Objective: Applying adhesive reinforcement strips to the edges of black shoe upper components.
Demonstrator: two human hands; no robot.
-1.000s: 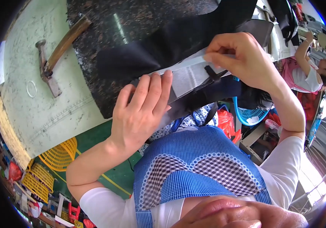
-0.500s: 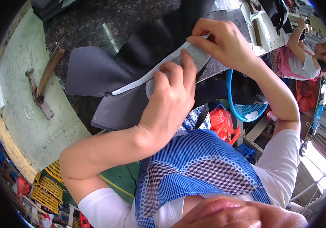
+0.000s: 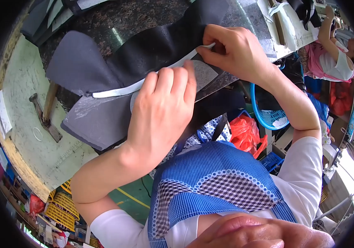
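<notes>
A black leather-like piece (image 3: 139,51), with a broad flap at its left, lies bent across a dark stone-like surface. Along its near edge runs a narrow white strip (image 3: 121,91), bordering a grey panel (image 3: 98,120). My left hand (image 3: 162,103) presses on the piece at the strip; its fingers are bent close together and their tips are hidden. Farther right, my right hand (image 3: 239,51) pinches the white strip between thumb and forefinger, a short end showing past the thumb. Part of a lighter grey patch (image 3: 203,74) shows between the hands.
A hammer (image 3: 47,118) lies on the pale green board (image 3: 24,140) at left, near a thin white ring (image 3: 37,134). Dark cut pieces (image 3: 44,22) are stacked at the far left. A blue basket (image 3: 267,118) and red plastic bag (image 3: 245,134) sit below the table edge. A co-worker (image 3: 329,58) is at right.
The leather-like piece and strip have shifted left and slightly nearer. My left hand has moved left with them, its fingers drawn closer together. My right hand still pinches the strip, slightly farther left.
</notes>
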